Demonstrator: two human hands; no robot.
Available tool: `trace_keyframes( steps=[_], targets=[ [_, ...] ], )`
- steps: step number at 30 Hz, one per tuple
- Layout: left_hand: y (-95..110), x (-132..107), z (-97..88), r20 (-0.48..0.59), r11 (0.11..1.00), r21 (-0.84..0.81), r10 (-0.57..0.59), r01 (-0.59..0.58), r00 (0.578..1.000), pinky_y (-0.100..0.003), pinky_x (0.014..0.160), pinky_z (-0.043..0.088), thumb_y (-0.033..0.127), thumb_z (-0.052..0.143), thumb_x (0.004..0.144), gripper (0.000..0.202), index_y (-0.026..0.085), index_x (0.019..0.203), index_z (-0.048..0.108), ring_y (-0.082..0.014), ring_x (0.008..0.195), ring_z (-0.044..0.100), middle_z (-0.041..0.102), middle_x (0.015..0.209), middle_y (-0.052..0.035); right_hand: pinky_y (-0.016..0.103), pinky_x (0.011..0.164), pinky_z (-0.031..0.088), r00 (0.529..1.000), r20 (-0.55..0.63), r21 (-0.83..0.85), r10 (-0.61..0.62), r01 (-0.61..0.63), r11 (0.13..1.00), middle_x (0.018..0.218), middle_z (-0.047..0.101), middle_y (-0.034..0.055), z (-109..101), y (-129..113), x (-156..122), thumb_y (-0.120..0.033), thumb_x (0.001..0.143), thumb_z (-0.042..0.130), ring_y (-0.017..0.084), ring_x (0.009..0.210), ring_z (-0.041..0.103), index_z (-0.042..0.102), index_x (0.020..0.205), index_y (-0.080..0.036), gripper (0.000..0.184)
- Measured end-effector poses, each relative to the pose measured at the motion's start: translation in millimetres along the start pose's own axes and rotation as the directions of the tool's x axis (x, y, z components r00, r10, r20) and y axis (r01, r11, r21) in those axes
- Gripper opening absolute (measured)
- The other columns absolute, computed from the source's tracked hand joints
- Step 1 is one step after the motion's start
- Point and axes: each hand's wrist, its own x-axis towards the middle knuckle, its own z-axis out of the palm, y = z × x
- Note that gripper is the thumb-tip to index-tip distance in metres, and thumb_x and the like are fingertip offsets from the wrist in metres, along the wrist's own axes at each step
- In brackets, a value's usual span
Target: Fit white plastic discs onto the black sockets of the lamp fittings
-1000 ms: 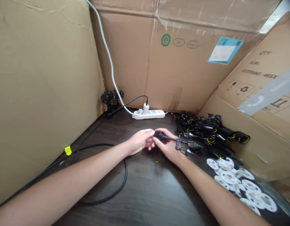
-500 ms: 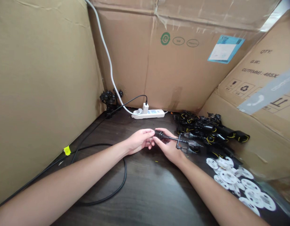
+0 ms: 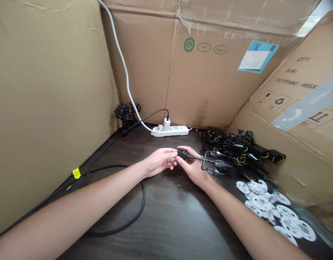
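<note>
Centrally, in the head view: two bare hands, left hand (image 3: 161, 162) and right hand (image 3: 192, 168), both partly closed and meeting above a dark wood tabletop (image 3: 171, 220). Between them, one black plastic part (image 3: 195, 157) with a slender stem and a small caged head: thick end pinched at the left fingertips (image 3: 173, 153), stem gripped by the right hand, caged head projecting beyond that hand toward the right. Just beside the right hand, a tangled pile of black parts with yellow rings (image 3: 238, 148), too interlocked to count. Lower right, about a dozen overlapping white perforated discs (image 3: 261, 203), exact number unclear. Far corner, one small cluster of black parts (image 3: 125, 112), also uncounted. Against the back panel, one white power strip (image 3: 175, 131) with one white charger (image 3: 166, 124) plugged in and a thin black lead. Also one white cable (image 3: 125, 68), one looped black cable (image 3: 143, 196) left of the hands, and one yellow tag (image 3: 77, 173). Around all of this, three cardboard panels (image 3: 47, 90).
</note>
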Motion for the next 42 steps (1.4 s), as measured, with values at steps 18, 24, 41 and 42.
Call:
trace_keyframes(
  steps=[18, 24, 41, 42],
  targets=[
    [2, 0, -4.1, 0.038, 1.000, 0.014, -0.009, 0.008, 0.999, -0.023, 0.058, 0.037, 0.035, 0.090, 0.071, 0.037, 0.008, 0.088, 0.070, -0.0060, 0.056, 0.043, 0.052, 0.064, 0.0036, 0.029, 0.059, 0.050, 0.997, 0.072, 0.013, 0.034, -0.035, 0.999, 0.089, 0.066, 0.0026, 2, 9, 2, -0.045, 0.094, 0.062, 0.016, 0.062, 0.058, 0.062, 0.110, -0.021, 0.028],
    [2, 1, -6.4, 0.068, 0.999, -0.030, -0.020, 0.022, 0.997, -0.023, 0.061, 0.037, 0.032, 0.091, 0.069, 0.035, 0.009, 0.084, 0.069, -0.0062, 0.058, 0.045, 0.053, 0.066, 0.0029, 0.028, 0.059, 0.051, 0.996, 0.078, 0.000, 0.042, -0.042, 0.999, 0.092, 0.067, 0.0033, 2, 6, 1, -0.045, 0.093, 0.063, 0.016, 0.064, 0.059, 0.062, 0.114, -0.022, 0.031],
    [4, -1, -4.9, 0.069, 0.998, -0.035, -0.045, 0.047, 0.997, -0.024, 0.061, 0.036, 0.037, 0.093, 0.068, 0.041, 0.010, 0.081, 0.065, -0.0079, 0.060, 0.047, 0.054, 0.065, 0.0022, 0.029, 0.058, 0.051, 0.997, 0.076, 0.013, -0.015, 0.014, 1.000, 0.090, 0.067, 0.0034, 1, -7, -1, -0.040, 0.090, 0.064, 0.017, 0.063, 0.059, 0.061, 0.114, -0.021, 0.030],
    [3, -2, -4.8, 0.071, 0.999, -0.036, -0.038, 0.041, 0.997, -0.024, 0.061, 0.037, 0.037, 0.093, 0.068, 0.041, 0.010, 0.080, 0.065, -0.0078, 0.059, 0.047, 0.054, 0.065, 0.0023, 0.029, 0.059, 0.052, 0.997, 0.078, 0.018, -0.018, 0.016, 1.000, 0.091, 0.068, 0.0037, 0, -8, -1, -0.040, 0.090, 0.064, 0.017, 0.065, 0.060, 0.061, 0.114, -0.021, 0.030]
  ],
)
